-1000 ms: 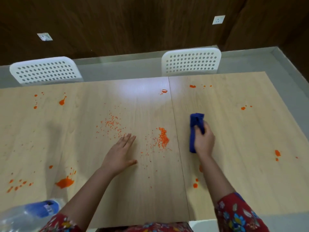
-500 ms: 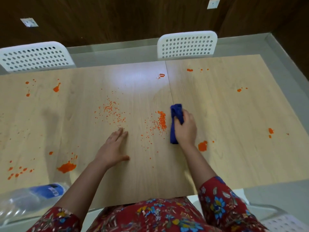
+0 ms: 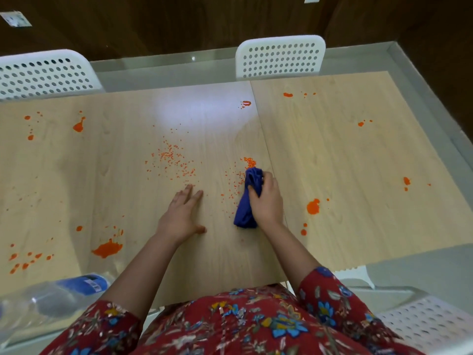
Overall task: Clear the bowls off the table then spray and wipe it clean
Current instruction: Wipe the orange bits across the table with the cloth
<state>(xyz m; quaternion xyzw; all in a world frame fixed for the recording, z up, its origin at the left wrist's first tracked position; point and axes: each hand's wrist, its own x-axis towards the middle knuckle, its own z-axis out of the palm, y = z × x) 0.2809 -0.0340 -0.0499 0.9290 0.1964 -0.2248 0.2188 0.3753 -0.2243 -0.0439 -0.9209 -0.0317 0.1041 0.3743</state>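
Note:
A light wooden table point(image 3: 358, 160) is spattered with orange stains and small orange crumbs point(image 3: 171, 160). My right hand point(image 3: 267, 201) grips a bunched blue cloth point(image 3: 248, 201) and presses it on the table just below a small orange pile point(image 3: 249, 162). Left of it, my left hand point(image 3: 180, 213) lies flat on the wood, fingers spread, holding nothing. No bowls are in view.
A clear plastic bottle with a blue label point(image 3: 53, 295) lies at the near left edge. Two white perforated chairs point(image 3: 281, 57) point(image 3: 46, 75) stand at the far side, and another chair point(image 3: 425, 324) at the near right. Larger orange blots point(image 3: 313, 206) point(image 3: 107, 248) flank my hands.
My right hand has dragged the blue cloth leftward across the table seam into the orange pile, uncovering a blot to its right. My left hand stayed flat in place.

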